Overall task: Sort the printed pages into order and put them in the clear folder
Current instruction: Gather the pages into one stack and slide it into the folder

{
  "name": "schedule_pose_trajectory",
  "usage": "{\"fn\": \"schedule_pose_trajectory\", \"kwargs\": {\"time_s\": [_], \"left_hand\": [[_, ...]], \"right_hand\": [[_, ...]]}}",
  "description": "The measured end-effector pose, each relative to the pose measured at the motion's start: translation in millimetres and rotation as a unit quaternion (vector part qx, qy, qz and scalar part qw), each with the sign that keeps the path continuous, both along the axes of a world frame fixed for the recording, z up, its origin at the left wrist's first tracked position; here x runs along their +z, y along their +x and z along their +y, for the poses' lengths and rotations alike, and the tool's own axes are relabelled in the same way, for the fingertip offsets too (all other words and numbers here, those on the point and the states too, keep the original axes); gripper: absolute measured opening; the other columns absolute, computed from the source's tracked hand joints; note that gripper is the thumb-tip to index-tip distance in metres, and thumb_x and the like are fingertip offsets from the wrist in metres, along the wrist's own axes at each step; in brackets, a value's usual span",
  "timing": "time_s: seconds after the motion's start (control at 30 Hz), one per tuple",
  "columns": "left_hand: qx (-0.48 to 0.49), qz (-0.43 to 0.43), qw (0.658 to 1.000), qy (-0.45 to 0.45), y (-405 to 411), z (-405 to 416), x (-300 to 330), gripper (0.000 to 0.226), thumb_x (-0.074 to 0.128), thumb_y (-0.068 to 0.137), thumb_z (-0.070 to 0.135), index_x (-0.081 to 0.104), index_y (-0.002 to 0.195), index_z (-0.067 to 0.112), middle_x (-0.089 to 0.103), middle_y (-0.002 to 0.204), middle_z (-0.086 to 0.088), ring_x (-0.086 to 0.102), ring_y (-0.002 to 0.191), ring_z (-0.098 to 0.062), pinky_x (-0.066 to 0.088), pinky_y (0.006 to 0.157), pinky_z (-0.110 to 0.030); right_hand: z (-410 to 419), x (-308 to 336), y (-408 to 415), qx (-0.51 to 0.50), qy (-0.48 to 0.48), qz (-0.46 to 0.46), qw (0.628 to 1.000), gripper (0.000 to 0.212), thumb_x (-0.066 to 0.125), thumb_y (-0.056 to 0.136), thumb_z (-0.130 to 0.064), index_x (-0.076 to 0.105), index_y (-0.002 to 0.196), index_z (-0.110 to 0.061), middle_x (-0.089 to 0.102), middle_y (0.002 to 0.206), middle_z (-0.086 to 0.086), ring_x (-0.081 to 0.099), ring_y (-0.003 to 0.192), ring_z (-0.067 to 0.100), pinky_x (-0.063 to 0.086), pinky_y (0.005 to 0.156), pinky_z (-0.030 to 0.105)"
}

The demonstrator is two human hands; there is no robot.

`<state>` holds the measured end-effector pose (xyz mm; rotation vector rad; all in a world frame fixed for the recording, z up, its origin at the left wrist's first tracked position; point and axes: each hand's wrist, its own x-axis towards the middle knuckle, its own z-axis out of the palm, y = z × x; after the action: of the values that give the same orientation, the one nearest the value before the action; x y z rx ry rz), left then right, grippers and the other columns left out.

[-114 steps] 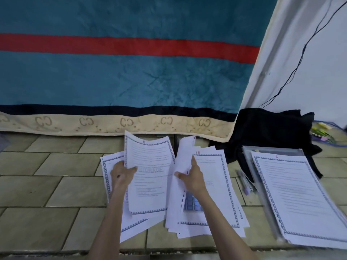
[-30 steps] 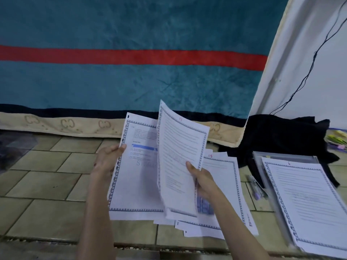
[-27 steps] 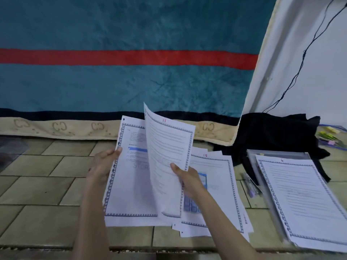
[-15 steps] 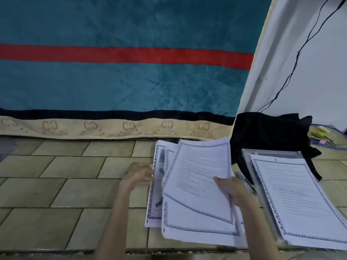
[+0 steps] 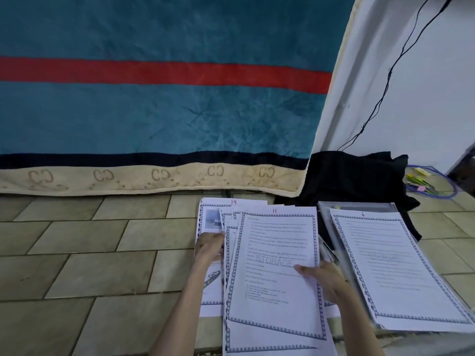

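On the tiled floor [image 5: 102, 242], the right hand [image 5: 325, 277] pinches the right edge of page 11 [image 5: 276, 255], the top sheet of a loose, fanned pile of printed pages [image 5: 231, 327]. The left hand [image 5: 209, 246] grips the pile's left edge. Just to the right, the clear folder [image 5: 359, 205] lies flat with page 6 [image 5: 393, 265] on top of it
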<state>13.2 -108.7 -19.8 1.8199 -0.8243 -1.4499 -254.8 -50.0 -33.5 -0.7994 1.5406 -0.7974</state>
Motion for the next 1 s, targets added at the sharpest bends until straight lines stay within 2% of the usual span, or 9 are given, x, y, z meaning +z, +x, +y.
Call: {"fn": "schedule_pose_trajectory", "kwargs": {"time_s": [0.13, 0.27, 0.4, 0.47, 0.53, 0.63, 0.73, 0.87, 1.0], "left_hand": [[0.02, 0.033, 0.999, -0.014, -3.3, -5.1, -3.9, 0.016, 0.062, 0.086, 0.018, 0.069, 0.099, 0.011, 0.071, 0.102, -0.007, 0.065, 0.096, -0.024, 0.052, 0.09, -0.034], [0.064, 0.093, 0.993, -0.023, -0.8, -7.0, -2.8, 0.03, 0.078, 0.073, 0.015, 0.068, 0.099, 0.003, 0.07, 0.105, -0.01, 0.066, 0.096, -0.024, 0.051, 0.091, -0.035], [0.121, 0.141, 0.982, -0.033, 14.9, -3.9, 9.1, 0.033, 0.076, 0.076, 0.012, 0.057, 0.101, 0.003, 0.065, 0.102, -0.017, 0.062, 0.095, -0.028, 0.05, 0.091, -0.039], [0.145, 0.141, 0.978, -0.046, 33.1, -0.8, 11.2, 0.029, 0.071, 0.08, 0.013, 0.06, 0.103, 0.001, 0.069, 0.089, -0.019, 0.065, 0.076, -0.027, 0.054, 0.078, -0.039], [0.182, 0.116, 0.974, -0.062, 57.6, 1.3, 10.9, 0.014, 0.069, 0.082, 0.017, 0.063, 0.089, 0.007, 0.072, 0.069, -0.013, 0.063, 0.062, -0.023, 0.054, 0.062, -0.033], [0.21, 0.09, 0.969, -0.099, 85.1, 4.9, 9.9, 0.013, 0.068, 0.083, 0.015, 0.058, 0.075, 0.014, 0.069, 0.093, -0.016, 0.062, 0.071, -0.023, 0.053, 0.074, -0.034], [0.119, 0.052, 0.99, -0.061, 86.3, 17.2, 9.7, 0.01, 0.062, 0.085, -0.001, 0.063, 0.094, 0.004, 0.065, 0.107, -0.019, 0.061, 0.088, -0.027, 0.051, 0.086, -0.039], [0.09, -0.073, 0.988, -0.107, 86.8, 28.3, 22.5, 0.021, 0.057, 0.09, 0.004, 0.063, 0.11, -0.002, 0.067, 0.093, -0.013, 0.06, 0.066, -0.021, 0.051, 0.056, -0.025], [0.144, -0.223, 0.948, -0.174, 123.4, 26.3, 69.8, 0.02, 0.061, 0.088, 0.017, 0.066, 0.105, 0.008, 0.065, 0.101, -0.017, 0.059, 0.084, -0.029, 0.045, 0.072, -0.035]], "right_hand": [[-1.3, -4.2, -2.5, 0.013, -0.006, -0.007, 1.0, 0.037, 0.072, 0.078, -0.003, 0.06, 0.113, -0.002, 0.07, 0.098, 0.005, 0.066, 0.085, 0.016, 0.054, 0.067, 0.026], [-2.0, -5.0, -2.8, 0.015, -0.002, -0.002, 1.0, 0.026, 0.077, 0.073, -0.007, 0.067, 0.096, -0.01, 0.073, 0.094, 0.004, 0.068, 0.087, 0.019, 0.054, 0.083, 0.036], [-3.7, -10.2, -5.0, 0.044, 0.015, -0.011, 0.999, 0.061, 0.089, 0.053, -0.027, 0.068, 0.107, -0.009, 0.074, 0.101, 0.006, 0.069, 0.097, 0.028, 0.051, 0.092, 0.051], [-6.6, -12.4, -3.6, 0.041, 0.011, -0.016, 0.999, 0.059, 0.089, 0.056, -0.025, 0.067, 0.108, -0.007, 0.074, 0.102, 0.006, 0.069, 0.097, 0.028, 0.051, 0.093, 0.05], [-5.2, -4.5, 2.8, 0.026, -0.001, -0.013, 1.0, 0.04, 0.08, 0.07, -0.012, 0.067, 0.107, -0.004, 0.073, 0.1, 0.008, 0.069, 0.094, 0.027, 0.052, 0.092, 0.046], [-6.9, -0.5, 9.2, 0.001, -0.004, -0.02, 1.0, 0.013, 0.071, 0.079, -0.001, 0.065, 0.089, -0.007, 0.07, 0.088, 0.006, 0.065, 0.081, 0.022, 0.053, 0.076, 0.038], [-11.9, -2.8, 17.4, 0.005, -0.013, -0.036, 0.999, 0.032, 0.078, 0.07, -0.007, 0.067, 0.1, -0.004, 0.072, 0.099, 0.013, 0.069, 0.088, 0.03, 0.056, 0.08, 0.046], [-18.1, -6.0, 29.8, -0.01, -0.029, -0.049, 0.998, 0.025, 0.076, 0.072, -0.002, 0.068, 0.096, -0.008, 0.071, 0.101, 0.012, 0.068, 0.089, 0.029, 0.056, 0.079, 0.041], [-20.2, -8.9, 36.6, -0.036, -0.048, -0.046, 0.997, 0.029, 0.07, 0.078, 0.002, 0.066, 0.106, -0.001, 0.068, 0.104, 0.013, 0.065, 0.091, 0.028, 0.052, 0.083, 0.038]]}}
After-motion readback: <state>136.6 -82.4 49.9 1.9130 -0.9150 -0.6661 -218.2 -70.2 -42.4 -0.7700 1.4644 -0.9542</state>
